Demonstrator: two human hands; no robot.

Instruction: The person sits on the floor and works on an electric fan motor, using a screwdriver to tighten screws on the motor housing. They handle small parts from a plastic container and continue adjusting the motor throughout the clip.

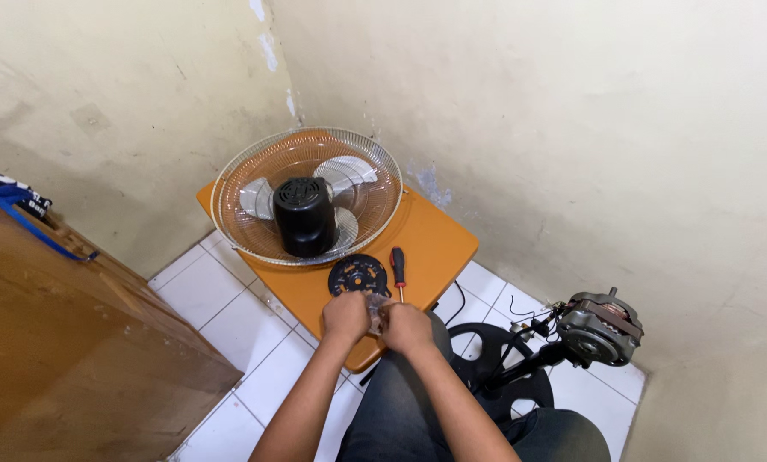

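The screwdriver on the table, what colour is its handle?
Red, with a black tip end; head view shows the screwdriver.

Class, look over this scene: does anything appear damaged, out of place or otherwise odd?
Yes. The fan is in pieces: its wire guard, blades and black motor cover lie on the orange table, while the bare motor sits exposed on its stand on the floor. Wall paint is flaking.

- Clear part (376,305): small, transparent plastic piece, pinched between both hands at the near edge of the table; most of it was hidden by fingers, shape could not be made out.
- It sat just below the black disc, beside the screwdriver's tip.
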